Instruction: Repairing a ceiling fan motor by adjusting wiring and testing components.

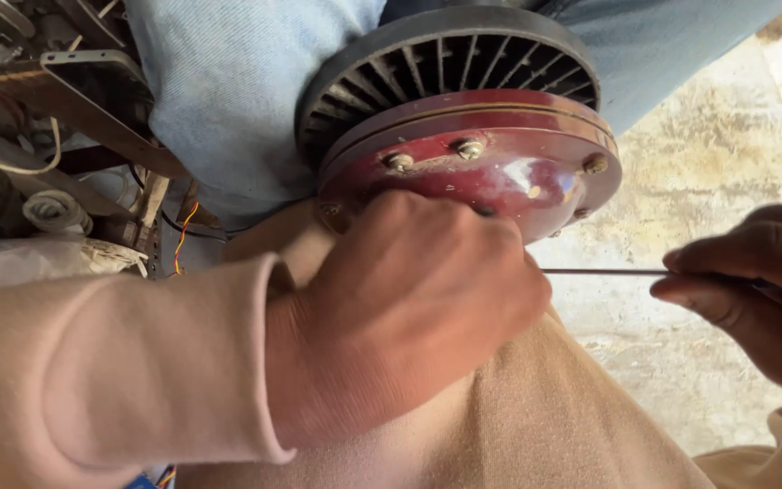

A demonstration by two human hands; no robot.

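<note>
My left hand (409,308) was curled over the near edge of the round dark-red metal motor housing (491,163), fingers clenched against its lower rim; what lay under my palm was hidden, so I could not tell if anything small was pinched there. The housing rested on my lap, tilted toward the camera, its glossy red face ringed with brass-coloured screw heads (469,148). Behind it sat a black ribbed plastic fan guard (427,63), touching the red disc and pressed against pale blue denim cloth (228,91).

My right hand (753,290) pinched the end of a thin grey metal rod (604,271), held roughly level, thumb and fingers closed on it. The rod's far tip ran in behind my left knuckles, just under the red rim; the contact point was hidden.

Both my sleeves and lap were beige knit fabric (545,407). A rough pale concrete floor (699,181) showed at the right. At the left lay a clutter of wires and scrap parts (56,208), blurred, including thin red and yellow wires (183,231).
</note>
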